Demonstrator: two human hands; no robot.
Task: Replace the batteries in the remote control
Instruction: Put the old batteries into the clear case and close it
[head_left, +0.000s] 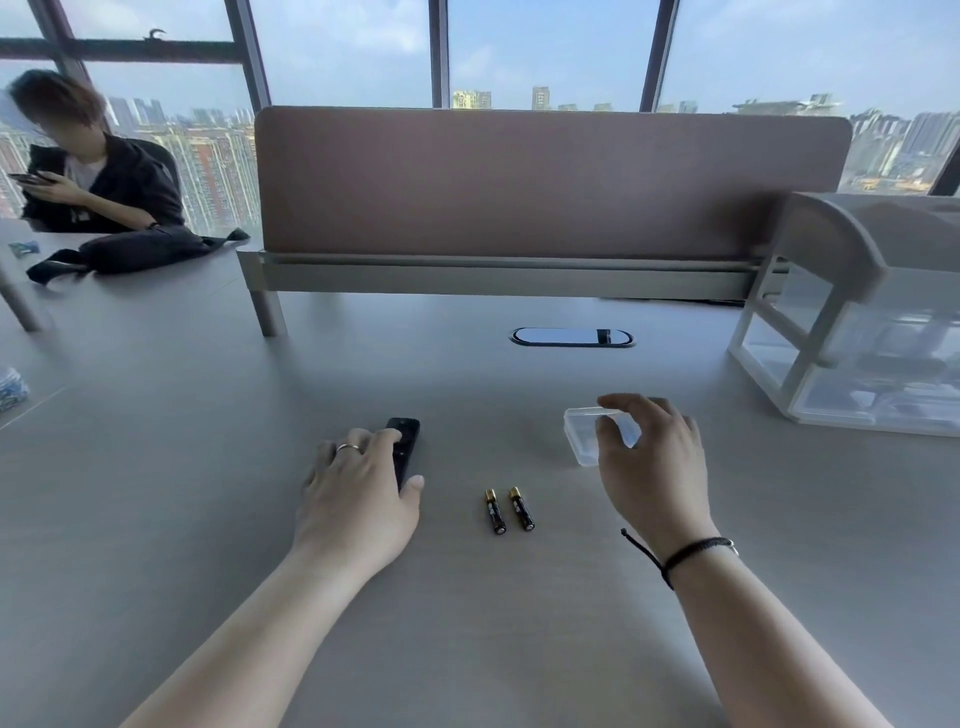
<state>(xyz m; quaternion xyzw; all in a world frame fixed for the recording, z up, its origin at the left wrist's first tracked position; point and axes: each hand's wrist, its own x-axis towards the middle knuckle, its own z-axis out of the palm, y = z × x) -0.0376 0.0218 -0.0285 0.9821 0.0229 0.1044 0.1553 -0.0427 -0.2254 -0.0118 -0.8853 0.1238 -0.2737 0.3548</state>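
STEP: you are judged to be starting, reaching for the remote control (404, 449) | LEFT: your left hand (363, 486) is lying spread over it, not yet clasping | RIGHT: your right hand (652, 467) is curling loosely at the clear plastic case (592, 434), right of the remote, firm hold unclear | BATTERIES: two batteries (509, 510) are lying just right of the remote | NEXT: turning the remote over for its cover

Desk divider (550, 182); drawer unit (872, 322); bag (140, 252)

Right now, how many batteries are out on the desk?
2. One battery and a second battery lie side by side between the hands. Any inside the remote or the clear box can't be seen.
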